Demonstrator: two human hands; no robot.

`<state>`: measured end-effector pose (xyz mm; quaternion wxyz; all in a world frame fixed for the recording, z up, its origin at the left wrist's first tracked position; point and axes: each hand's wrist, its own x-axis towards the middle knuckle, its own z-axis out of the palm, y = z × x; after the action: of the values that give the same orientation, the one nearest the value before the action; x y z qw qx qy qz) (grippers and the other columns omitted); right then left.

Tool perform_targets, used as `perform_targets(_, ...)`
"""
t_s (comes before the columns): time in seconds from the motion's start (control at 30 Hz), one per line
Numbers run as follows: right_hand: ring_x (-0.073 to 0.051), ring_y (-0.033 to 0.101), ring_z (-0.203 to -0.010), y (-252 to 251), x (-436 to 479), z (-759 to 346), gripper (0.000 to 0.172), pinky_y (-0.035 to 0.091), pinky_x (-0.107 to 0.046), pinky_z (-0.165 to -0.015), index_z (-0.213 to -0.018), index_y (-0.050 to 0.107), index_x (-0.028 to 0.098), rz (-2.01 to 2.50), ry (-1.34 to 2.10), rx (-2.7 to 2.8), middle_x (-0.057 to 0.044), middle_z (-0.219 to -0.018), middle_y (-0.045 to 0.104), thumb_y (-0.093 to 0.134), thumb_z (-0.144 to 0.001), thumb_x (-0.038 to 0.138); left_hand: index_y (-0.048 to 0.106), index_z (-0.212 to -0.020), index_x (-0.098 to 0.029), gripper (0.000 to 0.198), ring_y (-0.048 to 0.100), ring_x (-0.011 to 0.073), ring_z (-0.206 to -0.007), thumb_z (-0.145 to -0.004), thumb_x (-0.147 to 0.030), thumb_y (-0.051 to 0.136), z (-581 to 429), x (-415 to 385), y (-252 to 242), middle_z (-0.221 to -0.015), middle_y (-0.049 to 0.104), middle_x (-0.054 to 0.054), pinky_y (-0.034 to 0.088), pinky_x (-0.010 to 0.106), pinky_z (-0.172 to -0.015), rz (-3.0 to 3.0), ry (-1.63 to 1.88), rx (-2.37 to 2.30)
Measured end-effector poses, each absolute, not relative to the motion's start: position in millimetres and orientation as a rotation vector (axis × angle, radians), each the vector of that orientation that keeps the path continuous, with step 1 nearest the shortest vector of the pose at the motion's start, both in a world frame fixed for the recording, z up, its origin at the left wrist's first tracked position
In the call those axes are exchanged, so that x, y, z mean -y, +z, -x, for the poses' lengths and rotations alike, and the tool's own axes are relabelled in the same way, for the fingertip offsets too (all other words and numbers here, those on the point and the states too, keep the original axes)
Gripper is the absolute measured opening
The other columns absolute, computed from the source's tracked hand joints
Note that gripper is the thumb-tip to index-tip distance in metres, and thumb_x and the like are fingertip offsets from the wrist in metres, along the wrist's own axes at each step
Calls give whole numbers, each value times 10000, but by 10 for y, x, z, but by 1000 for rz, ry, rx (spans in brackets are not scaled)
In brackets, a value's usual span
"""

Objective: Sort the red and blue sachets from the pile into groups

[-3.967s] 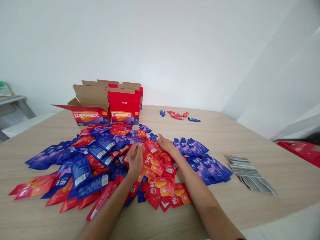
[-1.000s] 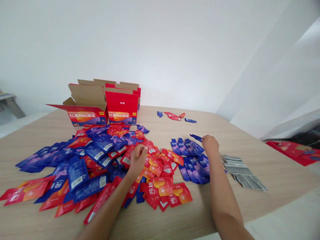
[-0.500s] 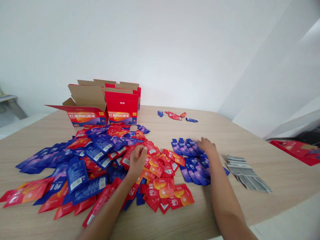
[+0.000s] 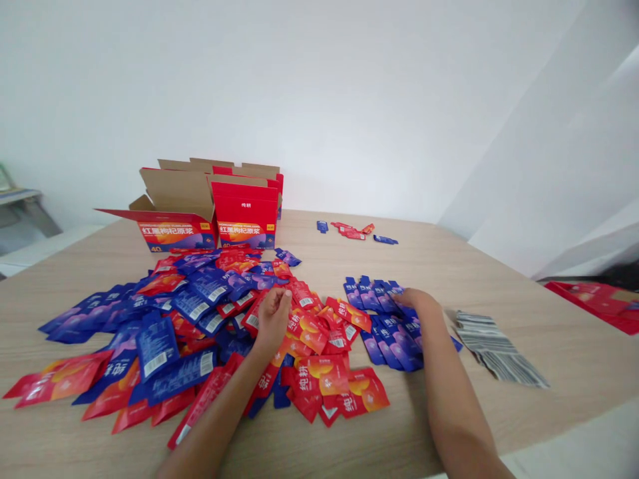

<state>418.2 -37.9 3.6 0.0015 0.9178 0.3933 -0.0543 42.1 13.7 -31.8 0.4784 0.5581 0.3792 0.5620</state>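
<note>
My left hand hovers in a loose fist, thumb uppermost, over the red pouches at the pile's right side. No pouch shows between its fingers. My right hand is at the right end of the upper row of blue pouches. Its fingers point left and bend down onto the end blue pouch, which they partly cover. Just below, a second overlapping row of blue pouches lies partly behind my right wrist. Several red pouches are spread nearer to me.
A large mixed heap of red and blue pouches covers the left of the table. Behind it stand an open red carton and another red carton. Striped strips lie at right. A few small pouches rest farther back.
My right hand has turned, its fingers now reaching left and down onto the end of the upper blue row. My left hand has barely moved. The view has shifted slightly.
</note>
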Motion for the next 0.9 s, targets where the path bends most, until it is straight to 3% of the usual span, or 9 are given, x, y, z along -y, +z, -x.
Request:
perform_targets(0.17, -386, 637, -1194, 315, 290, -3828, 463, 478, -536, -951, -1232, 672, 84, -2843, -122, -1327, -282, -1246, 665, 435, -1012, 416, 510, -757, -215, 354, 389, 83, -420, -860, -543, 593, -432, -141, -316, -556, 446, -79, 296, 220, -404, -1226, 1452, -948)
perform_targets(0.3, -326, 565, -1310, 407, 166, -3134, 549, 435, -428, -1057, -1424, 524, 103, -2722, -6, -1763, -233, -1400, 592, 418, -1024, 462, 485, -739, -225, 345, 409, 104, -463, -931, -510, 511, -355, -162, -256, -583, 448, -63, 351, 242, -447, -1305, 1556, -1047)
perform_targets(0.4, -245, 541, -1348, 344, 145, -2467, 566, 398, -326, -1110, -1512, 431, 173, -2562, 17, -2152, -141, -1504, 529, 431, -1028, 467, 563, -785, -213, 281, 578, 178, -721, -965, -413, 484, -163, -251, -177, -744, 588, 20, 500, 326, -709, -1686, 1723, -1295)
perform_targets(0.47, -269, 574, -1313, 266, 190, -2068, 534, 420, -356, -1105, -1474, 482, 151, -2385, -7, -2511, -152, -1484, 549, 495, -1008, 411, 655, -963, -191, 225, 603, 274, -1069, -942, -378, 531, 0, -331, -136, -1053, 659, 120, 474, 437, -965, -1981, 1734, -1562)
perform_targets(0.53, -307, 596, -1282, 185, 271, -1762, 555, 440, -422, -1096, -1466, 493, 151, -2259, -17, -2680, -164, -1460, 570, 570, -974, 397, 646, -1234, -183, 416, 409, 383, -1389, -890, -417, 619, 142, -399, -125, -1410, 526, 190, 337, 548, -1130, -2196, 1569, -1850)
perform_targets(0.63, -352, 566, -1315, 86, 444, -1466, 602, 422, -523, -1113, -1473, 492, 174, -2193, 32, -2780, -180, -1457, 569, 653, -932, 382, 549, -1437, -203, 747, 141, 506, -1508, -799, -561, 704, 270, -456, -155, -1623, 286, 213, 191, 661, -1171, -2258, 1089, -2152)
perform_targets(0.73, -352, 544, -1340, 38, 690, -1230, 621, 403, -566, -1130, -1471, 499, 205, -2142, 79, -2934, -173, -1466, 563, 693, -910, 388, 529, -1468, -181, 794, 200, 540, -1481, -832, -647, 620, 319, -461, -160, -1594, 354, 237, 190, 678, -1159, -2168, 704, -2241)
perform_targets(0.9, -300, 597, -1278, -16, 1060, -743, 662, 421, -535, -1138, -1483, 469, 219, -1815, -61, -3356, -134, -1408, 620, 693, -908, 459, 519, -1471, -169, 711, 321, 500, -1440, -907, -603, 529, 359, -435, -70, -1534, 470, 201, 275, 631, -1134, -2181, 544, -2234)
